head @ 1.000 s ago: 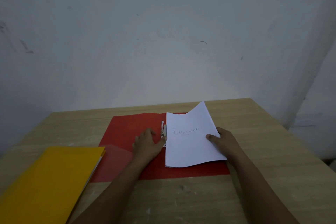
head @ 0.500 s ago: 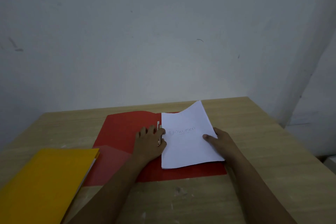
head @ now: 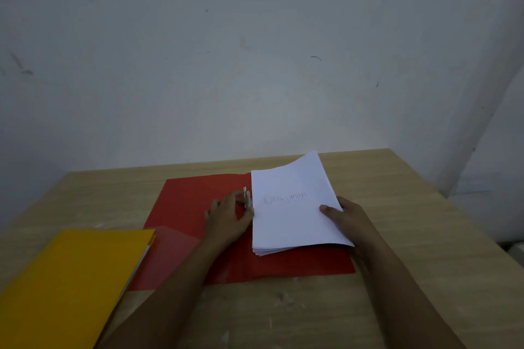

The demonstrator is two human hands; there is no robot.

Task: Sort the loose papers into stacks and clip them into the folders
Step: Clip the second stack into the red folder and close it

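Note:
An open red folder (head: 184, 201) lies flat on the wooden table (head: 425, 235). A stack of white paper (head: 292, 215), with "Dokumen" handwritten on its top sheet, rests on the folder's right half, its far right corner curling upward. My left hand (head: 226, 215) lies on the folder at the spine, fingers at the metal clip (head: 247, 197) beside the stack's left edge. My right hand (head: 344, 215) grips the stack's right edge, thumb on top and fingers under it. A closed yellow folder (head: 65, 283) lies at the near left, overlapping the red folder's transparent pocket (head: 167, 249).
A pale wall (head: 255, 51) rises right behind the table's far edge. The table's right side drops off near a wall corner. Bare wood shows in front of the red folder and to the right of the paper.
The stack has slid a little left, toward the clip. My left hand's fingers moved along the clip at the spine. My right hand keeps its grip on the right edge.

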